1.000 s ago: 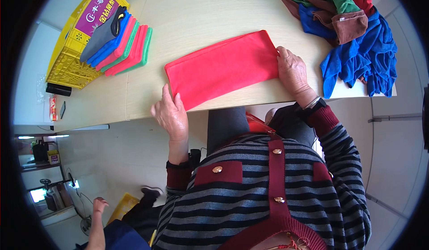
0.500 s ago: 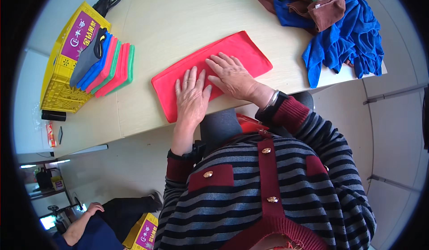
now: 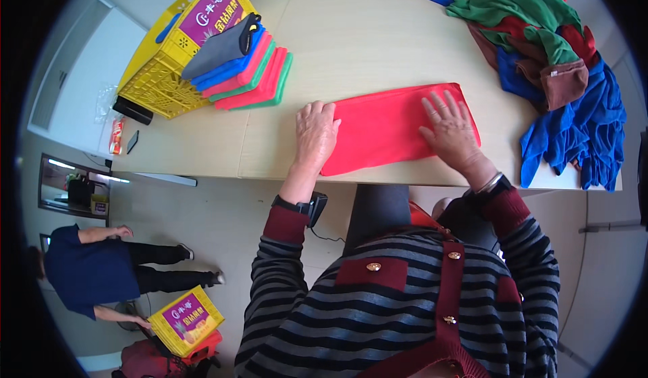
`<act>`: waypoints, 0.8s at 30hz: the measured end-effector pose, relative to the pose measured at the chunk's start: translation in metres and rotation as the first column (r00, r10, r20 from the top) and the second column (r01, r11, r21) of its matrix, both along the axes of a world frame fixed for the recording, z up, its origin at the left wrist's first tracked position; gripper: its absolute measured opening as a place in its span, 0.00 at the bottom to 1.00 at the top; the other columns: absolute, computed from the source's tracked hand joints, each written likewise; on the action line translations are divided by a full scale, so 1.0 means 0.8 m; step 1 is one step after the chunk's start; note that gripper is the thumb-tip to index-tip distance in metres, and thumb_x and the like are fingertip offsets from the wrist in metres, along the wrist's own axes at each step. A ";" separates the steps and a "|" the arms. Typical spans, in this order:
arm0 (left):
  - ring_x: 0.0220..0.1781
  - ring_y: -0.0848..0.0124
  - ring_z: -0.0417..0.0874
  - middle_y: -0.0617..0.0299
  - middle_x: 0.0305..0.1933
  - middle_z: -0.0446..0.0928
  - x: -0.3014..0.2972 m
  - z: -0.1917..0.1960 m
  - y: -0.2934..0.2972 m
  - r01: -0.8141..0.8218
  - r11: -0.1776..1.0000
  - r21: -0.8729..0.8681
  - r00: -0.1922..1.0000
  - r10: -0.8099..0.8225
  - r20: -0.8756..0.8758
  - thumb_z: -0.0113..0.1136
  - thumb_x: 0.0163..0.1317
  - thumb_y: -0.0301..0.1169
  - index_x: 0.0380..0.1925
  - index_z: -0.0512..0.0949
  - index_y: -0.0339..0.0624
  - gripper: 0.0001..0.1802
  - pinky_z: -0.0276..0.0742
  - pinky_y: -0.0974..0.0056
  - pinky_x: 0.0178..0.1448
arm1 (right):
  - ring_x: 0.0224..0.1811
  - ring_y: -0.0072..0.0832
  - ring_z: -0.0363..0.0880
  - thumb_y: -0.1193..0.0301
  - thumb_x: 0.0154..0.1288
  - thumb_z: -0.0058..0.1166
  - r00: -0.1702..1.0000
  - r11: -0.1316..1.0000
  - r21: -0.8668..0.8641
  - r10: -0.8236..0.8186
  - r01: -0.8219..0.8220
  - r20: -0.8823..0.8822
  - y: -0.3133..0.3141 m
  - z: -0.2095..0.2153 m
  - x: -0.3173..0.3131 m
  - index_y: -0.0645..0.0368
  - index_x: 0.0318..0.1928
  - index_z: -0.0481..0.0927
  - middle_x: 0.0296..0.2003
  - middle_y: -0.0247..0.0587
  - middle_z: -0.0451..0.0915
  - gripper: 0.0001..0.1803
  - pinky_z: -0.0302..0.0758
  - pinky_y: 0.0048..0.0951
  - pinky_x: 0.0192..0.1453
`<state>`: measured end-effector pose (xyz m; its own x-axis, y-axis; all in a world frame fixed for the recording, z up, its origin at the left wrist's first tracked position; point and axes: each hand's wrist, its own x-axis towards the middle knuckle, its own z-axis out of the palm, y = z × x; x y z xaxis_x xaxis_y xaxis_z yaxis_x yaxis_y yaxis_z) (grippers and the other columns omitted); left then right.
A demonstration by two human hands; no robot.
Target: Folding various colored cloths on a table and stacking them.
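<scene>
A red cloth (image 3: 385, 128), folded into a long flat strip, lies near the table's front edge. My left hand (image 3: 315, 133) is at its left end, fingers bent and close together, the thumb against the cloth's edge; the fingertips are partly hidden. On the right part of the cloth my right hand (image 3: 452, 133) rests flat with its fingers spread. To the left stands a leaning stack of folded cloths (image 3: 253, 74) in red, green, blue and grey.
Behind the stack is a yellow crate (image 3: 162, 61). A heap of loose blue, green, red and brown cloths (image 3: 574, 115) covers the table's right side. A black cylinder (image 3: 133, 110) and a phone-like object (image 3: 133, 142) lie at left. Beyond, a person (image 3: 94, 266) handles another yellow crate (image 3: 185, 320).
My hands have moved apart, the left to the cloth's left end, the right toward its right end. The view has shifted. The other person now stands with a hand at a yellow crate.
</scene>
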<state>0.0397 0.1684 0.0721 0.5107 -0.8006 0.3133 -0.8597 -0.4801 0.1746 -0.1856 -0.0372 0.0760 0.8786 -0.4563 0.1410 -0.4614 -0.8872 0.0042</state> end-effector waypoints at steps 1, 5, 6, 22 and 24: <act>0.59 0.54 0.77 0.51 0.55 0.79 0.001 0.001 -0.005 0.029 1.000 -0.012 0.999 -0.029 -0.032 0.63 0.63 0.32 0.51 0.78 0.40 0.17 0.70 0.52 0.63 | 0.79 0.47 0.48 0.52 0.74 0.45 0.999 0.998 0.033 0.044 -0.045 0.020 0.010 -0.005 0.008 0.53 0.75 0.59 0.76 0.46 0.55 0.35 0.46 0.51 0.80; 0.48 0.52 0.82 0.50 0.43 0.82 0.042 -0.009 -0.017 -0.027 0.992 -0.126 0.974 -0.003 -0.226 0.66 0.60 0.32 0.40 0.78 0.39 0.12 0.76 0.53 0.52 | 0.79 0.47 0.48 0.50 0.75 0.43 0.986 0.986 0.105 0.116 -0.129 0.123 0.026 -0.023 0.039 0.54 0.75 0.59 0.75 0.48 0.55 0.35 0.45 0.52 0.80; 0.48 0.52 0.82 0.50 0.43 0.82 0.046 -0.009 -0.018 -0.017 0.993 -0.121 0.972 -0.012 -0.236 0.66 0.60 0.32 0.40 0.78 0.39 0.12 0.76 0.53 0.52 | 0.79 0.47 0.48 0.50 0.75 0.43 0.988 0.987 0.111 0.105 -0.118 0.115 0.025 -0.026 0.040 0.54 0.75 0.59 0.75 0.48 0.55 0.35 0.45 0.52 0.80; 0.52 0.50 0.80 0.49 0.49 0.80 0.011 0.015 -0.013 -0.067 0.997 -0.038 0.996 0.069 0.052 0.65 0.62 0.33 0.43 0.77 0.39 0.13 0.75 0.51 0.52 | 0.80 0.49 0.47 0.46 0.75 0.42 0.984 0.981 0.086 0.173 -0.176 0.043 0.009 -0.012 -0.019 0.52 0.75 0.58 0.75 0.49 0.55 0.37 0.45 0.52 0.80; 0.58 0.52 0.76 0.50 0.56 0.77 -0.026 0.035 -0.004 0.027 0.994 -0.106 0.990 -0.013 0.137 0.64 0.63 0.31 0.51 0.76 0.38 0.18 0.72 0.52 0.61 | 0.80 0.49 0.47 0.46 0.74 0.42 0.982 0.926 0.332 0.151 -0.181 0.116 -0.006 -0.002 -0.016 0.52 0.75 0.58 0.75 0.49 0.56 0.37 0.45 0.52 0.80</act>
<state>0.0188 0.1652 0.0998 0.4419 -0.7684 0.4630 -0.8881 -0.4475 0.1048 -0.1988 -0.0420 0.0741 0.9372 -0.3389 0.0830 -0.2922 -0.8924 -0.3439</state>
